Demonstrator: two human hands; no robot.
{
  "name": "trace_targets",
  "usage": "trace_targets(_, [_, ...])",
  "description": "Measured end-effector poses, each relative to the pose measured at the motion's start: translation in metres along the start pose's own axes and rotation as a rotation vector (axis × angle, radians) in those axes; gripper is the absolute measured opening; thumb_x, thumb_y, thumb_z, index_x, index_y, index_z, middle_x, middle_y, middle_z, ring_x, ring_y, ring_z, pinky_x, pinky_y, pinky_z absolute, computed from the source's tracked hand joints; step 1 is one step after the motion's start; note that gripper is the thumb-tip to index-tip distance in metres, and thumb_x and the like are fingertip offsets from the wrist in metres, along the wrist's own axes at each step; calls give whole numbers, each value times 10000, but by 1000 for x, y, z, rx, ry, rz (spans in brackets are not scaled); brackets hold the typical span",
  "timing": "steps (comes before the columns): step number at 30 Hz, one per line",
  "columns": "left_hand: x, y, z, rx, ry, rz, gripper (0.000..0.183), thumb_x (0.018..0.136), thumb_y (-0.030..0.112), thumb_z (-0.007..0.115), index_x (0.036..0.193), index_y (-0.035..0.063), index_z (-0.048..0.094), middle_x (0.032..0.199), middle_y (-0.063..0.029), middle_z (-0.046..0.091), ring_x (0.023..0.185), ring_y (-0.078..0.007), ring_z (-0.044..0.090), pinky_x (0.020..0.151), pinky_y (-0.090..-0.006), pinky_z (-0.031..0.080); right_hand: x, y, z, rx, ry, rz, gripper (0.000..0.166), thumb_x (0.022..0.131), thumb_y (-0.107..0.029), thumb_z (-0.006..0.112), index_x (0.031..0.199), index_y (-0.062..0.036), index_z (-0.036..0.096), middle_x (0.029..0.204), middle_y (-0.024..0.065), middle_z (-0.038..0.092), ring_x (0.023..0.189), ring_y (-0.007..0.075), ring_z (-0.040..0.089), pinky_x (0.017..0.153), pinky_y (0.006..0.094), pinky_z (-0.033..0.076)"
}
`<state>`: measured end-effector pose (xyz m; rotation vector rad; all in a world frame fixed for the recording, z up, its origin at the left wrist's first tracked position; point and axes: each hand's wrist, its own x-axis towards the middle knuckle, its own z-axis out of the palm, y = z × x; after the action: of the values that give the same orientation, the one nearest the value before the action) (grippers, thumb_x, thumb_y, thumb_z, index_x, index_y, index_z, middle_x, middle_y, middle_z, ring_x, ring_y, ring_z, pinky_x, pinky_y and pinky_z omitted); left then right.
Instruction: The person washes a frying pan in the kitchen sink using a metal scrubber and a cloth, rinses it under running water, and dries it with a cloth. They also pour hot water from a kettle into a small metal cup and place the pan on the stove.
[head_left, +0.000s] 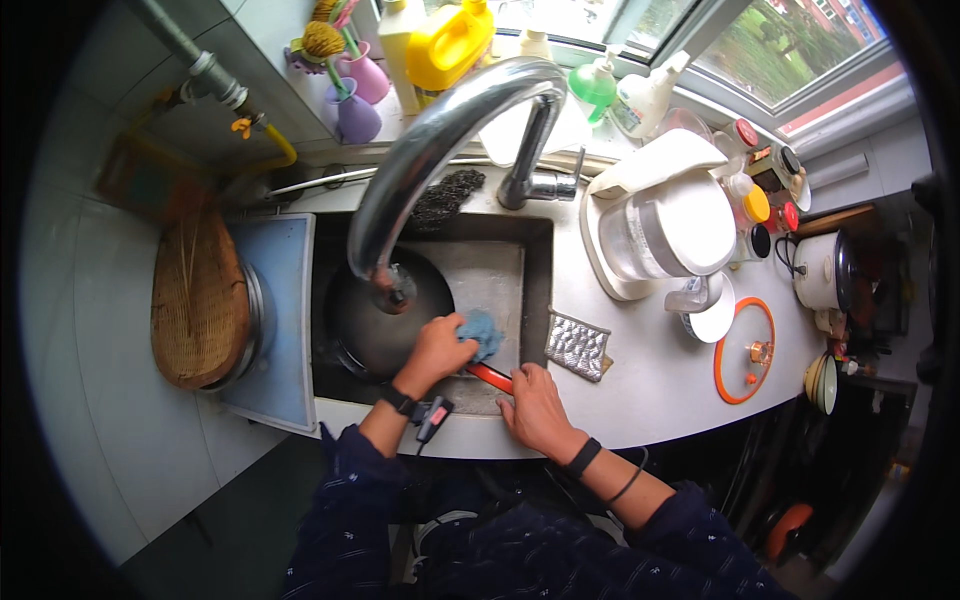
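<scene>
A dark frying pan (390, 337) lies in the left part of the metal sink (480, 262), under the mouth of the chrome faucet (450, 105). Its orange-red handle (490, 377) points toward the front right. My right hand (536, 409) grips the handle's end near the front rim. In my left hand (439, 349) is a crumpled blue cloth (480, 334), held against the handle close to the pan. The left hand covers part of the pan's edge and the handle's near end.
Right of the sink lie a silver quilted pad (577, 343), a white water pitcher (660, 232) and an orange-rimmed glass lid (744, 350). A dark mesh scourer (448, 199) rests behind the basin. At left, a woven basket (199, 300) leans by a bluish board (281, 322). Bottles (450, 45) line the windowsill.
</scene>
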<state>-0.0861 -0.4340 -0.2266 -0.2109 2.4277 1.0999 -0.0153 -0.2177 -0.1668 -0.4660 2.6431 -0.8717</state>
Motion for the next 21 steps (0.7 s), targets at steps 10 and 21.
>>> trace_targets(10, [-20,-149,-44,560,-18,-197,263,730,81,713,966,-31,738,1088,-262,680,1049,-413,661,937,-459,538,43,40,72,-139,-527,210,427,949,-350,666,1132,6,516,973,253,682,930,446,676,812,525,537])
trace_targets(21, [10,-127,-4,313,-609,-165,464,955,314,427,1139,-25,685,1257,-261,647,1180,-415,615,999,-448,476,47,37,71,-164,-597,98,333,974,-287,582,1074,22,509,863,237,706,825,441,690,763,531,544])
